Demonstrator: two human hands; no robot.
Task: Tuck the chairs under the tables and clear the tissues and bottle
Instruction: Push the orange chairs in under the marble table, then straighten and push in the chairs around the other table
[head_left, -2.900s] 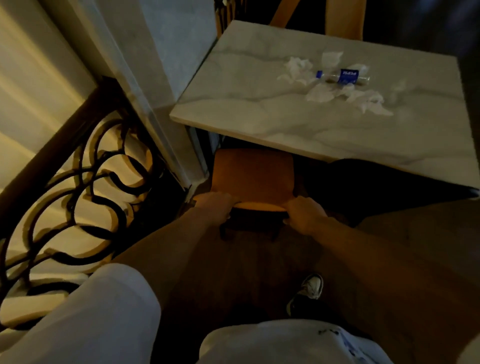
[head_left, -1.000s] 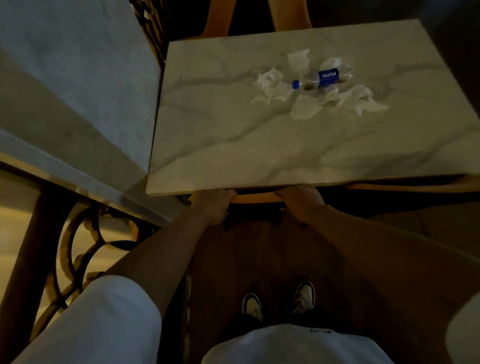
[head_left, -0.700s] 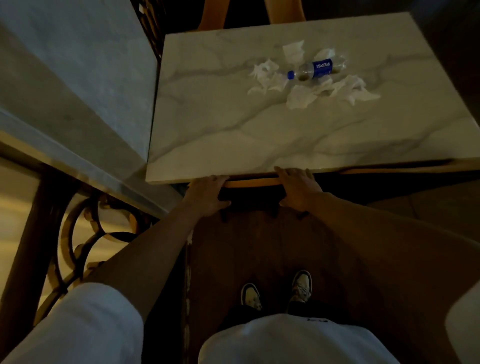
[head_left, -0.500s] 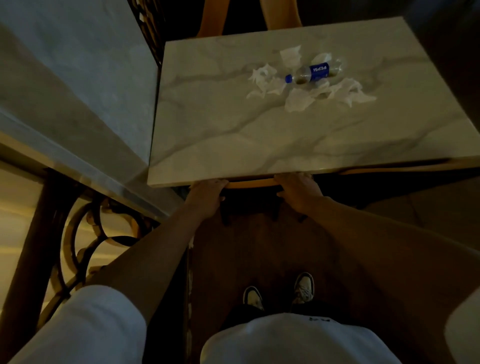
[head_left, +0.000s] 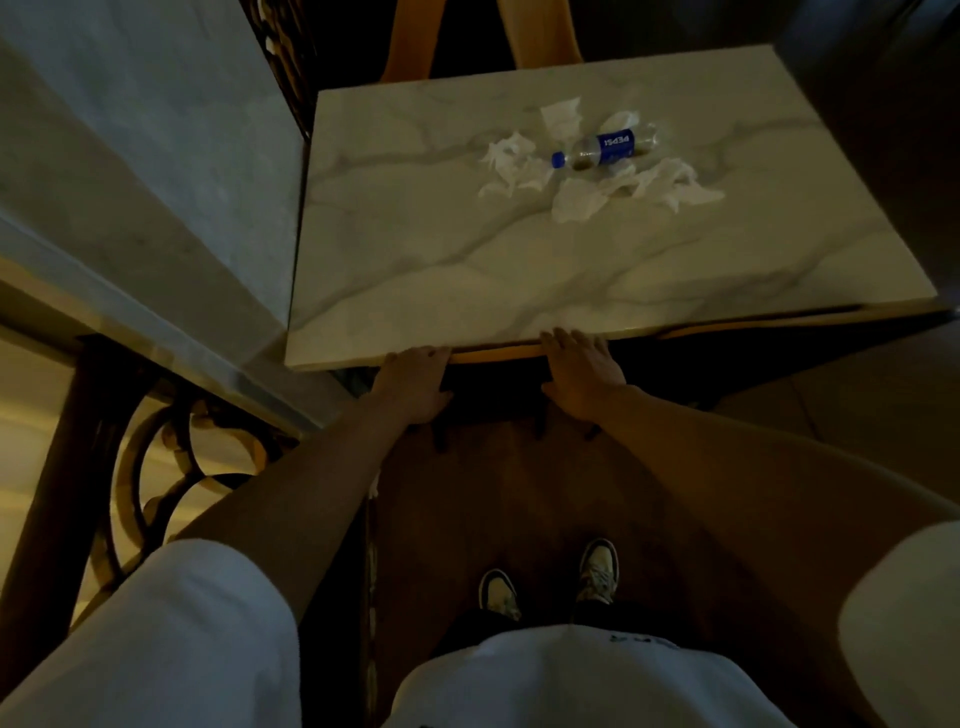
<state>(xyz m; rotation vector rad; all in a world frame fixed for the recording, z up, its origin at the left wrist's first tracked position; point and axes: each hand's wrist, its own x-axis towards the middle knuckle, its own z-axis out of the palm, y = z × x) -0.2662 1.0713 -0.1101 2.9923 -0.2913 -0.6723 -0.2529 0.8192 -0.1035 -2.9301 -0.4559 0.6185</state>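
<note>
A marble table (head_left: 467, 270) fills the upper middle. Under its near edge sits an orange chair (head_left: 498, 354), only the top rail of its back showing. My left hand (head_left: 413, 382) and my right hand (head_left: 582, 369) lie with straight fingers against that rail, fingertips at the table edge. On the far part of the table lies a clear bottle (head_left: 605, 148) with a blue cap and label. Crumpled white tissues (head_left: 514, 166) lie scattered around it.
A second orange chair (head_left: 415, 36) stands at the table's far side. A marble ledge (head_left: 130, 171) and a dark scrolled iron railing (head_left: 166, 457) run along the left. Another orange chair edge (head_left: 779, 325) shows under the table's right. My shoes (head_left: 597, 569) stand on wooden floor.
The chair has slid fully under the table. My hands have let go of its back rail and now lie flat against it with straight fingers.
</note>
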